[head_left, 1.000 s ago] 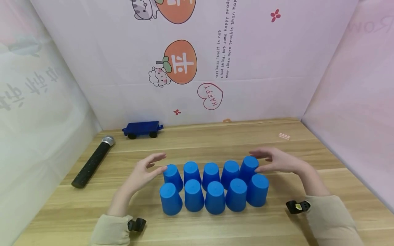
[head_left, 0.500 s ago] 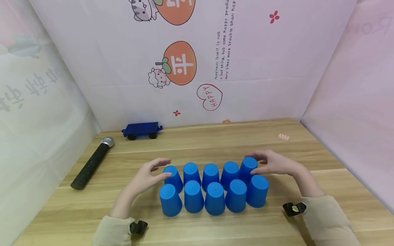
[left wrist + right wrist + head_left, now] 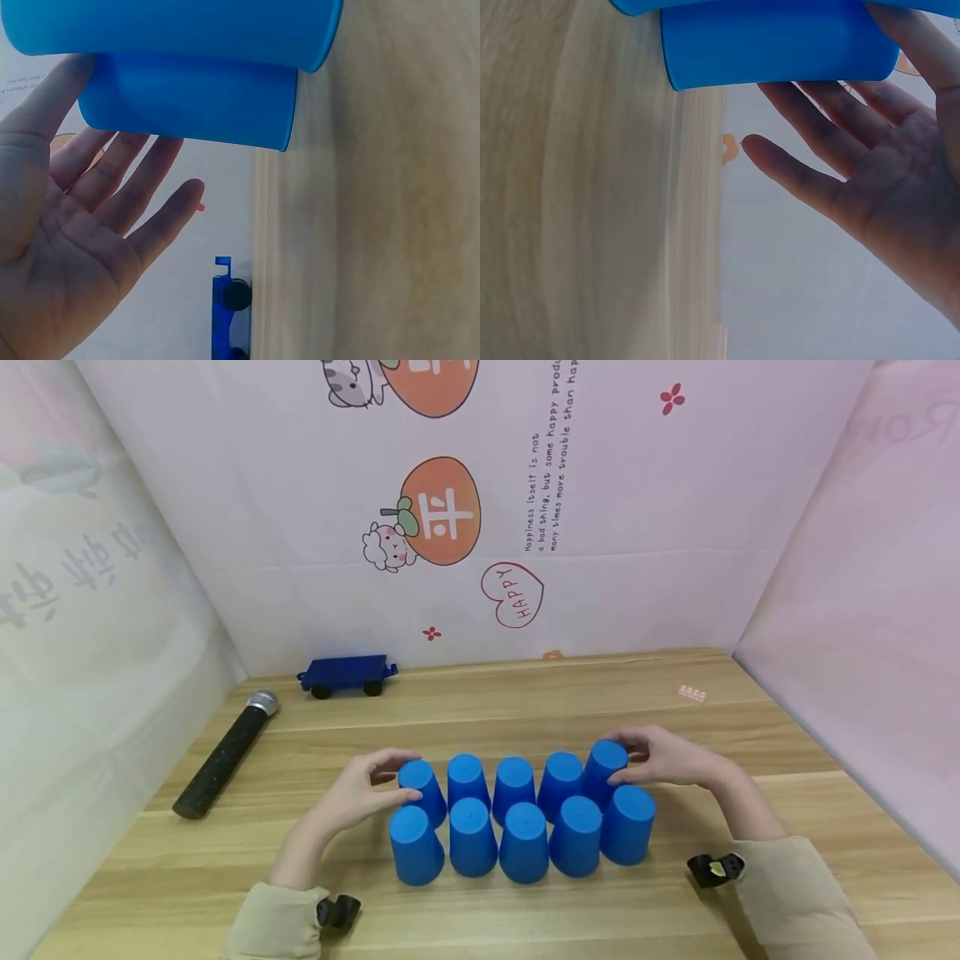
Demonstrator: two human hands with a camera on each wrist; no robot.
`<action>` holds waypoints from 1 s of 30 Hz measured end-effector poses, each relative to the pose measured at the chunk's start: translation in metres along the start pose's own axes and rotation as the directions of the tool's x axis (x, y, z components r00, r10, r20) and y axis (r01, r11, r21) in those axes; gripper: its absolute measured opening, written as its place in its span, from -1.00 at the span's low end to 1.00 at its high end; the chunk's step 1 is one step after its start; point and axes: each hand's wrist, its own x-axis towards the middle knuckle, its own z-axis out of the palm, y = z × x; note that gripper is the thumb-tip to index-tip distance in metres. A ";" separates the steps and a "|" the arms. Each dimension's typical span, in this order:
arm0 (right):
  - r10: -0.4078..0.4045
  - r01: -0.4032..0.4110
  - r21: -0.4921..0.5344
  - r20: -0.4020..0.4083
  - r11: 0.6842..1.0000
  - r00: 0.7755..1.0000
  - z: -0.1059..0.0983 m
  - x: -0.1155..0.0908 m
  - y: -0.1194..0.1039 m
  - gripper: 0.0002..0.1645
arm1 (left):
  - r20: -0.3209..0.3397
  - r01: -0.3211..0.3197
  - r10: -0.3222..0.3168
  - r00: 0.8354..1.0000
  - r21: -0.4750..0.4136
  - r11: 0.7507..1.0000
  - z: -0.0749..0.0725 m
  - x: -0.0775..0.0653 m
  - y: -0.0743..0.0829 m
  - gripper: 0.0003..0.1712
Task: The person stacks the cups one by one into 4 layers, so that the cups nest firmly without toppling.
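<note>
Several blue cups stand upside down on the table in two rows. My left hand [image 3: 363, 792] grips the back row's leftmost cup [image 3: 423, 792], thumb in front and fingers behind. In the left wrist view the little finger stands off this cup [image 3: 187, 101]. At the other end my right hand [image 3: 667, 756] holds the rightmost back cup [image 3: 603, 770] between thumb and fingers. The right wrist view shows that cup [image 3: 780, 45] with fingertips hidden behind it. In front of the held cups stand the front-left cup [image 3: 416, 847] and front-right cup [image 3: 628, 827].
A black microphone [image 3: 225, 756] with a silver head lies at the left of the wooden table [image 3: 480, 927]. Near the back wall sits a dark blue toy wagon [image 3: 347, 675]. A small pale pink studded piece [image 3: 692, 693] lies at the back right. Printed cloth walls surround the table.
My left hand has moved right and closed in on the back-left cup. My right hand has shifted slightly left and taken hold of the back-right cup. The cups stand where they were.
</note>
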 end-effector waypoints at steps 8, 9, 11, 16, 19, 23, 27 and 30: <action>0.007 -0.007 0.009 -0.022 1.000 1.000 0.001 0.002 0.003 -0.50 | 0.018 -0.003 0.005 1.000 -0.086 0.996 0.003 0.002 -0.006 -0.46; 0.010 -0.010 0.009 -0.030 1.000 1.000 0.001 0.002 0.003 -0.50 | 0.017 -0.001 0.003 1.000 -0.087 0.996 0.003 0.001 -0.007 -0.46; 0.020 -0.020 0.007 -0.054 1.000 0.998 0.000 0.002 0.003 -0.49 | 0.017 0.001 0.001 1.000 -0.081 0.997 0.004 0.002 -0.008 -0.47; 0.060 -0.060 0.005 -0.143 0.998 0.988 -0.002 0.000 0.003 -0.44 | 0.021 -0.005 0.006 1.000 -0.057 0.998 0.005 0.003 -0.008 -0.48; 0.108 -0.110 0.004 -0.209 0.994 0.972 -0.004 0.000 0.001 -0.43 | 0.023 -0.008 0.009 1.000 -0.044 0.999 0.005 0.003 -0.007 -0.49; 0.171 -0.184 -0.020 -0.280 0.983 0.945 -0.008 0.003 0.000 -0.39 | 0.021 -0.006 0.007 1.000 -0.037 0.999 0.005 0.002 -0.007 -0.50; 0.176 -0.197 -0.037 -0.308 0.980 0.935 -0.017 0.012 0.001 -0.36 | 0.019 -0.005 0.005 1.000 -0.037 0.999 0.004 0.003 -0.007 -0.51; 0.169 -0.196 -0.053 -0.327 0.979 0.930 -0.021 0.019 0.001 -0.34 | 0.022 -0.008 0.009 1.000 -0.037 0.999 0.004 0.003 -0.007 -0.51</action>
